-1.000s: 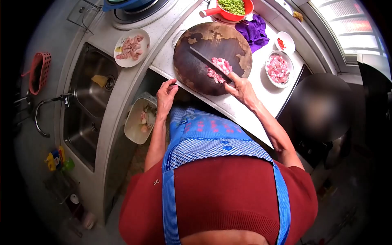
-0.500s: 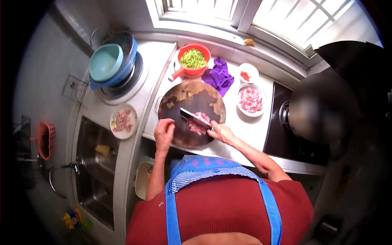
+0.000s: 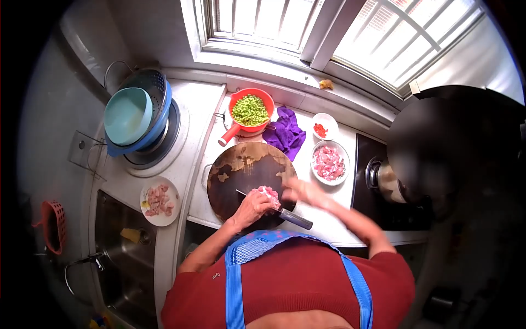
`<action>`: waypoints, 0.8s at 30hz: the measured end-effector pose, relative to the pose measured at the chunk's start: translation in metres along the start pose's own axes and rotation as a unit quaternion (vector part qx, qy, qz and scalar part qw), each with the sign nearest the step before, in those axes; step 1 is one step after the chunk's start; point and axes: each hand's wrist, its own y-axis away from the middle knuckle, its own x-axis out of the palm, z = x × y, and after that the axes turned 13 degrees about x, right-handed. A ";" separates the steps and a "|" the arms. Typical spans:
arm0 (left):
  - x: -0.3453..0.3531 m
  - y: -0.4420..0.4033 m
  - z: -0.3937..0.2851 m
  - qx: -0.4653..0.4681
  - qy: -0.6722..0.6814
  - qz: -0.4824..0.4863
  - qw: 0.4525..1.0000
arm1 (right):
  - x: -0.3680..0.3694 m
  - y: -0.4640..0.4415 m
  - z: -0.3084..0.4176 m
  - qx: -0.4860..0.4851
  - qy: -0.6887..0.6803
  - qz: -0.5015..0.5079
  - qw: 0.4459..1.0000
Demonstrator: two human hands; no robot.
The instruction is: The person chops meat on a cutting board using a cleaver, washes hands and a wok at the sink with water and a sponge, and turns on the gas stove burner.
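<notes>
A round wooden chopping board (image 3: 235, 172) bears a small heap of chopped pink meat (image 3: 268, 193). My left hand (image 3: 255, 207) lies at the heap's near left side, its fingers bent against the meat. The cleaver (image 3: 296, 218) lies flat at the board's near edge, partly under my left hand and the meat, its dark handle pointing right. My right hand (image 3: 301, 192) is off the handle, just right of the meat and blurred by motion, so its fingers are unclear.
Behind the board are a red strainer of chopped greens (image 3: 250, 111) and a purple cloth (image 3: 286, 134). To the right stand a bowl of meat (image 3: 330, 163), a small bowl of red pieces (image 3: 325, 127) and a stove (image 3: 364, 192). Leftward are a meat plate (image 3: 159, 202) and a sink (image 3: 118, 263).
My right hand has let go of the cleaver, which now lies flat nearer the board's front edge. My left hand has moved right onto the meat. The view has tilted up toward the window.
</notes>
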 end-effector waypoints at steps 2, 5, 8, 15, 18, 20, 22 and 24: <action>-0.001 0.000 0.003 0.009 0.040 -0.022 0.999 | -0.078 -0.071 0.003 -0.078 -0.042 -0.125 0.988; -0.007 -0.002 0.006 0.001 0.063 -0.023 0.998 | -0.201 -0.227 -0.042 -0.152 0.545 -0.371 0.736; 0.001 -0.002 0.013 -0.001 0.079 -0.047 0.996 | -0.302 -0.309 -0.007 -0.152 0.592 -0.377 0.696; 0.018 0.000 0.025 -0.049 0.117 -0.030 0.991 | -0.396 -0.441 -0.011 0.157 0.605 -0.137 0.768; 0.011 -0.008 0.027 -0.043 0.084 -0.060 0.994 | -0.401 -0.452 -0.009 0.158 0.600 -0.130 0.774; 0.018 -0.006 0.025 -0.060 0.087 -0.065 0.992 | -0.399 -0.460 -0.004 0.153 0.601 -0.125 0.775; 0.019 -0.004 0.026 -0.071 0.078 -0.059 0.993 | -0.392 -0.471 -0.001 0.145 0.600 -0.124 0.777; 0.020 -0.004 0.025 -0.077 0.084 -0.059 0.992 | -0.386 -0.481 0.004 0.130 0.599 -0.122 0.780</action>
